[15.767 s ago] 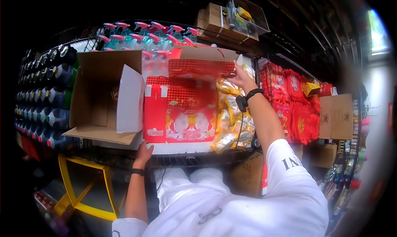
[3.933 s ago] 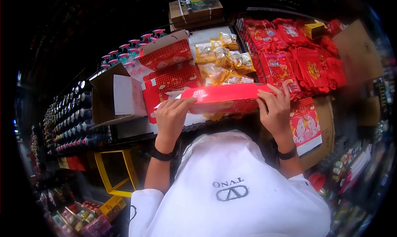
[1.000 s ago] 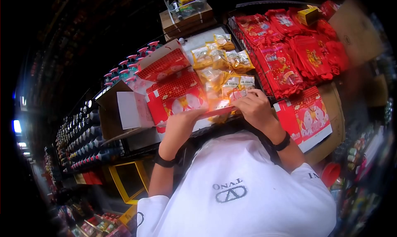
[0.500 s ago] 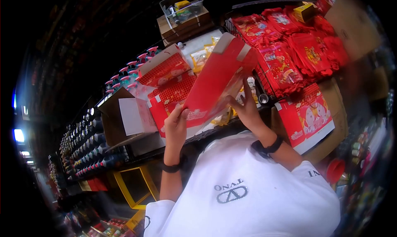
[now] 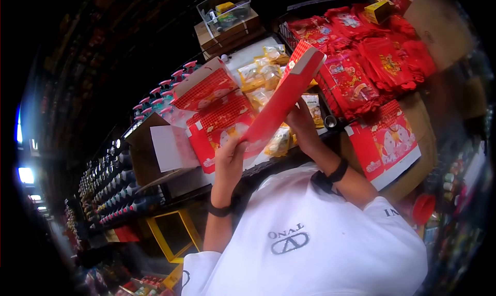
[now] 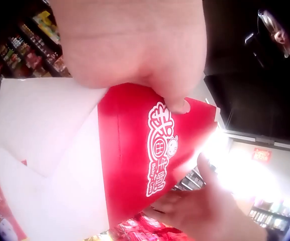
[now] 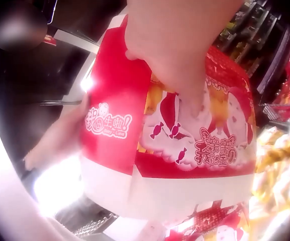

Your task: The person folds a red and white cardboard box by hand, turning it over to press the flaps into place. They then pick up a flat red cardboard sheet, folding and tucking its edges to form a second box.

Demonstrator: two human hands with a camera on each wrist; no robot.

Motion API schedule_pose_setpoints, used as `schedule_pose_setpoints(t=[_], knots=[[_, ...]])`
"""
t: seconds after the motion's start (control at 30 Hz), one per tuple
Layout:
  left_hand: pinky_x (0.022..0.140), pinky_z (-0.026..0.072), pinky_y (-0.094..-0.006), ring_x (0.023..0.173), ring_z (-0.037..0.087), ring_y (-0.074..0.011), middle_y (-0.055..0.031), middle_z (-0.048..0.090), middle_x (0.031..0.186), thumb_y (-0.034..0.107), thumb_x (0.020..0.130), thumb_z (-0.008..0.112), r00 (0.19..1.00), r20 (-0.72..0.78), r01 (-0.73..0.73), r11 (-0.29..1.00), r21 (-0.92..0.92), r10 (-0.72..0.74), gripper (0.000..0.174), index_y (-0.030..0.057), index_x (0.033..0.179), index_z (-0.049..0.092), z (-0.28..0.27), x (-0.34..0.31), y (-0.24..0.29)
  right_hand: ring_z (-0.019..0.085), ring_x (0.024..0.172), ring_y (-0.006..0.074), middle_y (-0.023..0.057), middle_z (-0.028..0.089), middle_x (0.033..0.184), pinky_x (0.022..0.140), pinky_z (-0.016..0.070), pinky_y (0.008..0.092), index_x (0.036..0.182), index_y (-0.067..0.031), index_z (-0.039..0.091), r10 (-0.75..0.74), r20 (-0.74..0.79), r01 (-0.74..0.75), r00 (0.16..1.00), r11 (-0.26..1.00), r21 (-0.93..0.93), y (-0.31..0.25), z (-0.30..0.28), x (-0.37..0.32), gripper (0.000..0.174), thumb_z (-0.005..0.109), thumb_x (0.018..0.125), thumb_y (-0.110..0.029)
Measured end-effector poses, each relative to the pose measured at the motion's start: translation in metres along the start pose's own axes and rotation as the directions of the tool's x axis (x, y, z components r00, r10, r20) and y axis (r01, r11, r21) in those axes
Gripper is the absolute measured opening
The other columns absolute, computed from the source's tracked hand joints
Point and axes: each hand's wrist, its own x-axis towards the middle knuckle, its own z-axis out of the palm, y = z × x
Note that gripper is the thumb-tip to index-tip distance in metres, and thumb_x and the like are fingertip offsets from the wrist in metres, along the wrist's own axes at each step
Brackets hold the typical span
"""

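A red cardboard gift box [image 5: 281, 102] with white flaps hangs slanted before the body, its narrow red side facing up in the head view. My left hand [image 5: 229, 164] grips its near end; in the left wrist view the thumb [image 6: 177, 104] lies on the red side [image 6: 130, 150] beside a white logo. My right hand [image 5: 301, 123] is at the box's right, partly hidden by it. The right wrist view shows that hand [image 7: 180, 55] with its fingers against the printed cartoon face [image 7: 195, 145]. White flaps [image 7: 185, 193] stick out along the bottom edge.
Flat red box blanks [image 5: 219, 123] and a folded red box [image 5: 204, 87] lie on the shelf. Around them are an open carton [image 5: 147, 151], yellow snack packets [image 5: 253, 74], spray bottles [image 5: 150, 102] and red bags [image 5: 361, 68]. Another printed blank [image 5: 387, 136] leans at the right.
The red box has been lifted from low over the shelf and turned up on a slant. It has since rolled narrow side up, and my right hand has moved behind it.
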Motion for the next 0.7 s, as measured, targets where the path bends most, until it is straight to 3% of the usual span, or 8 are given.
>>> schedule_pose_setpoints(t=[0.07,0.1,0.17,0.2,0.27,0.47,0.57,0.7], knots=[[0.077,0.0484,-0.0251,0.083,0.061,-0.0124,-0.0072,0.068,0.09,-0.002,0.1,0.061,0.998,0.024,0.06,0.998,0.025,-0.061,0.013,-0.0032,0.112,0.067,-0.003,-0.001,-0.004,0.053,0.136,0.0229,0.0149,0.052,0.147,0.11,0.0476,0.0349,0.162,-0.0037,0.013,-0.091,0.032,0.085,0.995,0.985,0.15,-0.004,0.001,-0.001,0.091,0.074,0.095,-0.013],[0.081,0.0476,-0.0232,0.088,0.058,-0.0097,-0.0041,0.068,0.094,-0.003,0.1,0.06,0.995,0.034,0.091,0.995,0.037,-0.092,0.015,-0.0042,0.114,0.066,-0.003,-0.001,-0.005,0.054,0.135,0.0227,0.0149,0.052,0.147,0.11,0.048,0.0348,0.162,-0.0045,0.013,-0.07,0.033,0.065,0.997,0.992,0.111,-0.004,0.001,0.001,0.09,0.074,0.095,-0.011],[0.071,0.0503,-0.0285,0.076,0.066,-0.0206,-0.0124,0.069,0.085,-0.001,0.097,0.063,1.0,0.02,-0.013,0.994,0.107,0.011,0.014,-0.0012,0.11,0.069,0.001,0.001,-0.002,0.056,0.133,0.0223,0.0148,0.052,0.146,0.11,0.0487,0.0347,0.162,-0.0059,0.014,-0.021,0.03,0.02,0.999,0.999,0.03,-0.004,0.002,0.004,0.089,0.072,0.095,-0.006],[0.066,0.0516,-0.0312,0.07,0.07,-0.026,-0.0165,0.069,0.081,0.0,0.096,0.064,0.998,0.015,-0.063,0.988,0.141,0.062,0.014,0.0002,0.108,0.071,0.002,0.002,0.001,0.055,0.133,0.0207,0.0128,0.054,0.145,0.11,0.0466,0.0344,0.159,-0.0059,0.021,-0.041,0.003,0.041,0.999,0.999,0.029,-0.004,0.005,0.002,0.081,0.071,0.095,-0.009],[0.068,0.0534,-0.0319,0.074,0.072,-0.0305,-0.0176,0.07,0.084,-0.002,0.094,0.065,0.996,0.057,-0.082,0.981,0.173,0.074,0.017,0.0007,0.11,0.072,0.0,0.001,0.008,0.054,0.133,0.0176,0.0088,0.056,0.143,0.112,0.0424,0.0337,0.154,-0.0058,0.035,-0.08,-0.047,0.081,0.996,0.997,0.022,-0.004,0.013,-0.005,0.069,0.07,0.095,-0.015],[0.074,0.0546,-0.0317,0.081,0.072,-0.0291,-0.0182,0.071,0.091,-0.003,0.094,0.065,0.988,0.147,-0.065,0.994,0.09,0.051,0.02,0.0001,0.113,0.071,-0.005,-0.002,0.014,0.052,0.129,0.0146,0.0032,0.054,0.138,0.11,0.0423,0.0359,0.15,-0.0072,0.039,-0.092,0.075,0.099,0.993,0.99,-0.101,-0.016,0.005,-0.007,0.067,0.073,0.095,-0.028],[0.076,0.0543,-0.0316,0.085,0.072,-0.0275,-0.0183,0.072,0.095,-0.004,0.094,0.066,0.978,0.211,-0.016,0.999,0.03,0.009,0.021,-0.0005,0.115,0.07,-0.004,-0.003,0.011,0.05,0.134,0.0167,0.0058,0.053,0.14,0.111,0.0422,0.0374,0.154,-0.0083,0.032,-0.041,0.096,0.047,0.995,0.997,-0.065,-0.013,-0.004,-0.008,0.083,0.08,0.09,-0.032],[0.08,0.0539,-0.0317,0.091,0.071,-0.0272,-0.0172,0.073,0.098,-0.005,0.094,0.067,0.97,0.244,-0.017,0.999,0.036,0.008,0.024,-0.0005,0.117,0.069,0.003,-0.002,0.018,0.05,0.135,0.0178,0.0065,0.053,0.141,0.113,0.0427,0.0385,0.153,-0.0084,0.031,-0.079,0.121,0.079,0.99,0.997,0.002,-0.03,0.004,-0.012,0.08,0.078,0.09,-0.021]])
